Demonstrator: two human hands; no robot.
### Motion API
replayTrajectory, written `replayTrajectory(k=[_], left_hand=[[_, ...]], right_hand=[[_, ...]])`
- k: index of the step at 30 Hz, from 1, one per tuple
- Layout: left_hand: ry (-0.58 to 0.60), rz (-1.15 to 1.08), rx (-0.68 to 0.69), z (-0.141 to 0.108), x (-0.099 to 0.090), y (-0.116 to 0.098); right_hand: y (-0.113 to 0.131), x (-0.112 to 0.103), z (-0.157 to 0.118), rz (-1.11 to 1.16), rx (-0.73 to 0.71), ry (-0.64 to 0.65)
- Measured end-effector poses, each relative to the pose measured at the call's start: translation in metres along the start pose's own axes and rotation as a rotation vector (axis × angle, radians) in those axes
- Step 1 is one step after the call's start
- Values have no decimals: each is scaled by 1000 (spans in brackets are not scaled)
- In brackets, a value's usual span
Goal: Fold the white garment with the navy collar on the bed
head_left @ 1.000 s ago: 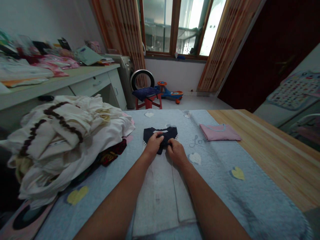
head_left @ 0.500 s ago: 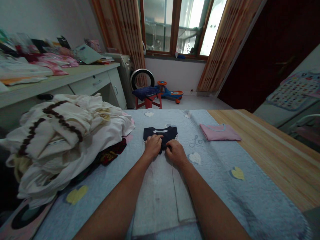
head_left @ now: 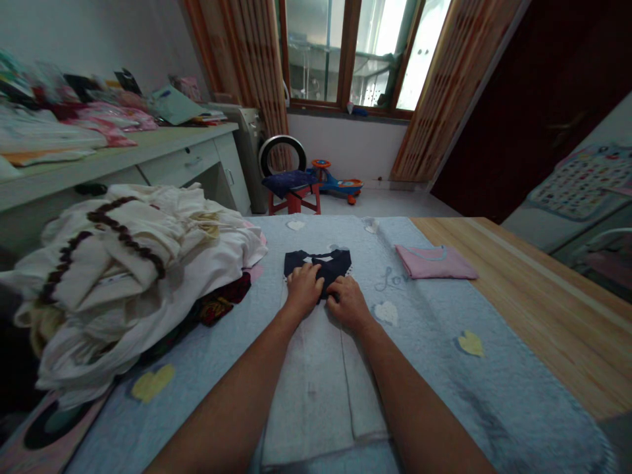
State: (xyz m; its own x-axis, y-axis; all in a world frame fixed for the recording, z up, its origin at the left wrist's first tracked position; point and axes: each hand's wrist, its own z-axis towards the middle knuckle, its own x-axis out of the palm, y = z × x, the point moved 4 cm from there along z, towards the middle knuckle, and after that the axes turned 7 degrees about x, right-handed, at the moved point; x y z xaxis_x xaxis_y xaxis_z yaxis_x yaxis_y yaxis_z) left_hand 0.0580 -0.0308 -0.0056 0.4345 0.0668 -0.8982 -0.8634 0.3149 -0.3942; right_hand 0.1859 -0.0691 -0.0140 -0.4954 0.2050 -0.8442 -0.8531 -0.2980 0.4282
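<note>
A pale garment [head_left: 309, 401] with a dark navy collar [head_left: 338, 262] lies flat in front of me, its long sides folded inward and the collar at the far end. My left hand [head_left: 303, 288] rests on the left part of the collar, palm down, fingers laid out over the cloth. On the right, my right hand [head_left: 347, 301] has its fingers curled and pinched at the collar's lower edge. A pale patch shows inside the neckline, partly covered by dark cloth. What lies beneath my palms is hidden.
A big heap of cream and white clothes [head_left: 148, 263] stands at the left. To the right lies a folded pink garment [head_left: 437, 262]. Both are on a blue blanket [head_left: 424, 395] with heart patterns, over a wooden surface [head_left: 538, 296]. A cluttered desk [head_left: 182, 141] is beyond the heap.
A dark flap of the collar now covers part of the pale patch at the neckline. My right hand's fingers have shifted slightly over the collar; my left hand has barely moved.
</note>
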Motion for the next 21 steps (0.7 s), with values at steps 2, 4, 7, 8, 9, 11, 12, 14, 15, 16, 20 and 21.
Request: replayTrajectory(k=[2, 4, 7, 8, 9, 11, 12, 14, 15, 16, 20, 21], left_hand=[[-3, 32, 1, 0, 0, 0], [-11, 53, 5, 0, 1, 0], [-24, 67, 13, 0, 3, 1], [-28, 69, 15, 0, 3, 2], [-31, 72, 15, 0, 4, 2], [-32, 81, 12, 0, 5, 2], [-33, 87, 12, 0, 5, 3], [-39, 96, 13, 0, 6, 3], [-42, 99, 14, 0, 6, 3], [-44, 103, 14, 0, 6, 3], [-57, 133, 1, -1, 7, 4], [-62, 143, -3, -1, 7, 4]], right_hand=[[0, 0, 0, -15, 2, 14], [1, -1, 0, -17, 5, 18], [2, -3, -1, -7, 11, 15], [3, -4, -1, -3, 13, 13], [3, -4, -1, -1, 14, 10], [4, -5, -1, -2, 14, 9], [4, -5, -1, -7, 11, 13], [5, -5, -1, -12, 0, 22], [5, -4, -1, -8, -8, 22], [5, -5, -1, 1, -16, 17], [4, -5, 0, 48, -29, -17], [4, -4, 0, 58, -30, -17]])
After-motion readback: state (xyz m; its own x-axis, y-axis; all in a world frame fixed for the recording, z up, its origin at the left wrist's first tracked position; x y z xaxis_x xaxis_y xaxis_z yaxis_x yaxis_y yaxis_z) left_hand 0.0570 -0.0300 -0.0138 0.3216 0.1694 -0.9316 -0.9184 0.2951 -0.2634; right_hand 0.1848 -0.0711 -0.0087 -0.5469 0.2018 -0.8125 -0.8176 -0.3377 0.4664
